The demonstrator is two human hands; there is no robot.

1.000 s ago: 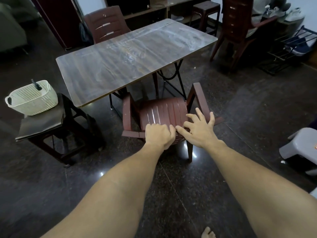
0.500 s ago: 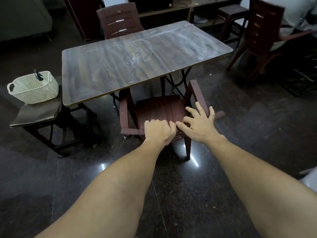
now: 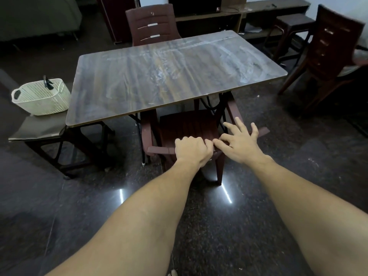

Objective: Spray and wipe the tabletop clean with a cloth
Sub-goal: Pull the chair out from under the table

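A rectangular wood-grain tabletop (image 3: pixel 169 76) with whitish streaks stands ahead of me. A dark red plastic chair (image 3: pixel 187 126) sits half under its near edge. My left hand (image 3: pixel 192 150) is curled over the top of the chair's backrest. My right hand (image 3: pixel 241 142) rests on the same backrest to the right, fingers spread, thumb touching the left hand. A white perforated basket (image 3: pixel 40 98) with a dark sprayer nozzle poking out sits on a low stool at the left. No cloth is visible.
The dark stool (image 3: pixel 37 130) under the basket stands against the table's left corner. Another red chair (image 3: pixel 153 24) is at the table's far side, and one more chair (image 3: pixel 328 52) stands at the right. Shelving runs along the back wall. Glossy dark floor lies around me.
The chair has slid further under the table with both hands on its backrest. The view has come closer to the table and turned a little to the left.
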